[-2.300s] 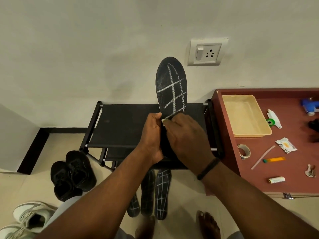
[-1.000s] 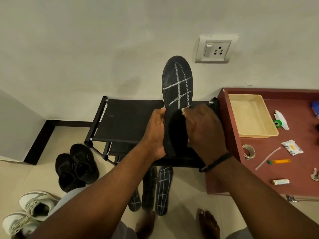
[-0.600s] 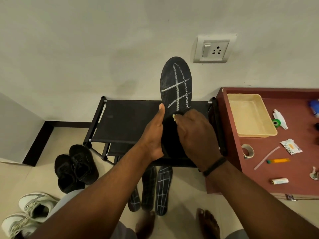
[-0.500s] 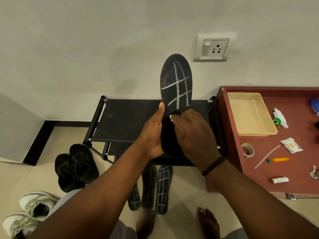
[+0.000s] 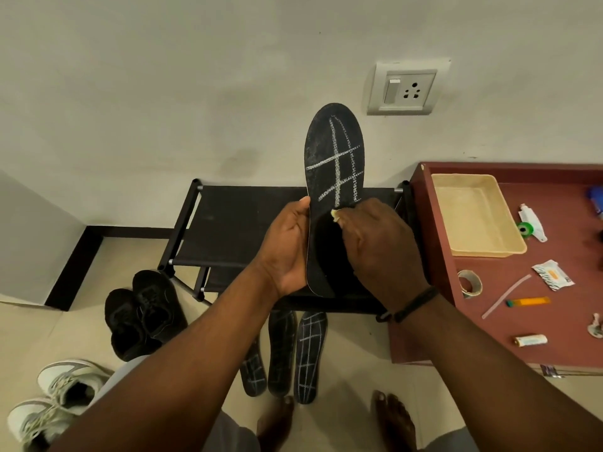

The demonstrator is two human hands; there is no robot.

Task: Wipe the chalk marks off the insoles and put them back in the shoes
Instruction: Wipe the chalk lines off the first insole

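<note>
Insole in hand: we hold a black insole (image 5: 332,177) upright in front of the wall, above the black shoe rack (image 5: 241,223). White chalk lines still cross its upper half, while the lower part that shows looks dark and clean.
Left hand: our left hand (image 5: 288,246) grips the insole's left edge near the heel, thumb up along the edge and the other fingers behind it.
Right hand: our right hand (image 5: 378,243) pinches a small yellowish wiping piece (image 5: 335,214) against the face of the insole, just below the lowest chalk line.
Step in hand: we judge this to be the wiping of this insole, roughly half done.
Doing it well: we should brace the back firmly with the left hand so the insole does not bend away, then work upward in short overlapping strokes toward the toe.
Other insoles: three more (image 5: 310,353) lie on the floor below the rack, still chalked.
Shoes: a black pair (image 5: 143,308) and a white pair (image 5: 55,396) stand on the floor to our left.
Hard to tell: the wiping piece is almost wholly hidden under our fingers, so we cannot say what it is. The right hand also covers much of the insole's lower face, and any chalk left there is unseen.
</note>
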